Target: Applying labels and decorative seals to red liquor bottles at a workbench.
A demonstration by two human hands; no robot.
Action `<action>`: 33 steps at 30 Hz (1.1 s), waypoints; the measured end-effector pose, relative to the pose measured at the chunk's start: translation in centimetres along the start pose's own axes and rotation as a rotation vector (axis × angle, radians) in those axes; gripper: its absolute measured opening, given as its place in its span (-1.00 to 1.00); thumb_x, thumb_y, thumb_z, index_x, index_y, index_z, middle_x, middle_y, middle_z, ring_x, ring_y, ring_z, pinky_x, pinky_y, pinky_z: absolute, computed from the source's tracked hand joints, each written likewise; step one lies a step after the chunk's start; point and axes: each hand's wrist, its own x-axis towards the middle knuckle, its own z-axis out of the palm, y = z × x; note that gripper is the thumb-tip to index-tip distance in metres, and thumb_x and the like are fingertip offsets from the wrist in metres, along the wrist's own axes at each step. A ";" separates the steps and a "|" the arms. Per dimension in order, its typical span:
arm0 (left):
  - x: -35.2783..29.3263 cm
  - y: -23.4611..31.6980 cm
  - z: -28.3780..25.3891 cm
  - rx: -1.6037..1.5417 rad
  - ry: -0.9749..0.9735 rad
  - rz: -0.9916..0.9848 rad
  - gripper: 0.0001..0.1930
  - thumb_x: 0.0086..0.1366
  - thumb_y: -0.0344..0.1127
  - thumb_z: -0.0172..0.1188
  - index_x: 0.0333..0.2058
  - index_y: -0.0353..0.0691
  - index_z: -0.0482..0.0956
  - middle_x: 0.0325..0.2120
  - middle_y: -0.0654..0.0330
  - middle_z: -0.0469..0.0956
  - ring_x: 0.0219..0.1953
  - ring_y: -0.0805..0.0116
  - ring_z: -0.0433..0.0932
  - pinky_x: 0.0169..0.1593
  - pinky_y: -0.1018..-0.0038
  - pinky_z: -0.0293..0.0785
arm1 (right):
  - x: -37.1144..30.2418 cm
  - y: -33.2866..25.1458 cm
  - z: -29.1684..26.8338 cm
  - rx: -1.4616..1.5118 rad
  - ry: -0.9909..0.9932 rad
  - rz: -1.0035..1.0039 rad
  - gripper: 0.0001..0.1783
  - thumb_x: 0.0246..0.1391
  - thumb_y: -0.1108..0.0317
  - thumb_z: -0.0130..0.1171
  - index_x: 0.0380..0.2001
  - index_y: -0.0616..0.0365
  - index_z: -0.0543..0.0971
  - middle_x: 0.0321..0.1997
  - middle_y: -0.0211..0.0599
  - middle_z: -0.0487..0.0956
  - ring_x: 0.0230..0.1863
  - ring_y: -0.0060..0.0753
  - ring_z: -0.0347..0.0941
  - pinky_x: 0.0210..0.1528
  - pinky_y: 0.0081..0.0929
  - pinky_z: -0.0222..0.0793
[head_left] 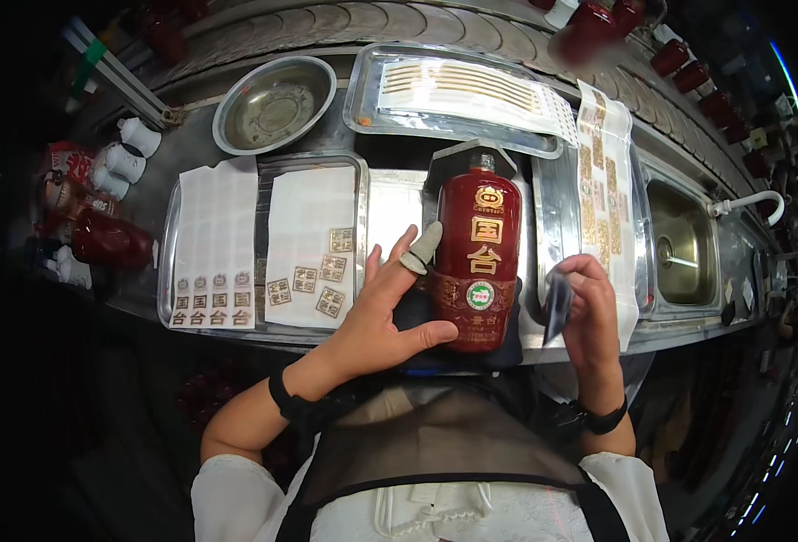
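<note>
A dark red bottle (pixel 498 230) with gold raised characters and a round green-and-white emblem lies on its back in front of me, neck away from me. My left hand (pixel 376 321) rests against its left side, fingers apart, with a pale finger cot on one fingertip. The thumb touches the bottle's lower left edge. To the right of the bottle, my right hand (pixel 591 312) pinches a small dark flat piece (pixel 557 307), smeared by motion and seen nearly edge-on. Left of my left hand, several loose square gold labels (pixel 305 279) lie on a white backing sheet (pixel 313 203).
Gold-label sheets lie on a left tray (pixel 171 271), a back tray (pixel 363 86) and along the right (pixel 605 181). A metal bowl (pixel 227 126) stands at the back left. White caps (pixel 139 135) and another red bottle (pixel 114 242) sit far left; a sink (pixel 679 239) is at right.
</note>
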 end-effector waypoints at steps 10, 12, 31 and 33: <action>-0.4 0.2 -0.5 0.023 -0.018 -0.032 -0.01 0.18 0.13 0.41 0.45 -0.15 0.14 0.46 0.04 0.14 0.56 -0.02 -0.15 0.48 -0.13 -0.47 | -1.2 -3.6 8.4 -0.909 -0.162 -0.720 -0.75 0.00 0.57 0.31 -0.20 0.28 0.59 -0.28 -0.14 0.61 -0.27 -0.17 0.61 -0.20 -0.38 0.50; 0.0 0.3 -0.4 0.009 -0.011 -0.013 -0.01 0.18 0.12 0.41 0.45 -0.15 0.14 0.46 0.04 0.14 0.56 -0.02 -0.15 0.48 -0.13 -0.47 | -1.0 -4.2 8.1 -0.993 -0.131 -0.866 -0.72 -0.01 0.57 0.32 -0.18 0.27 0.60 -0.28 -0.13 0.63 -0.30 -0.15 0.62 -0.23 -0.35 0.51; -1.3 -1.2 -1.3 -0.133 0.116 -0.025 -0.24 0.37 -0.06 0.24 0.43 -0.24 0.19 0.46 0.02 0.17 0.56 0.09 -0.09 0.49 -0.06 -0.45 | -3.5 -0.4 10.3 -1.276 -0.793 -1.341 -0.82 -0.31 0.26 0.23 -0.54 0.04 0.56 -0.29 -0.44 0.45 -0.19 -0.39 0.42 -0.20 -0.46 0.27; -1.2 -0.8 -1.4 -0.109 0.106 -0.012 -0.25 0.38 -0.07 0.23 0.43 -0.24 0.19 0.45 0.02 0.17 0.56 0.09 -0.09 0.49 -0.06 -0.44 | -3.5 -0.5 9.3 -1.200 -0.815 -1.331 -0.84 -0.27 0.31 0.32 -0.53 0.05 0.58 -0.34 -0.45 0.46 -0.23 -0.37 0.43 -0.23 -0.45 0.28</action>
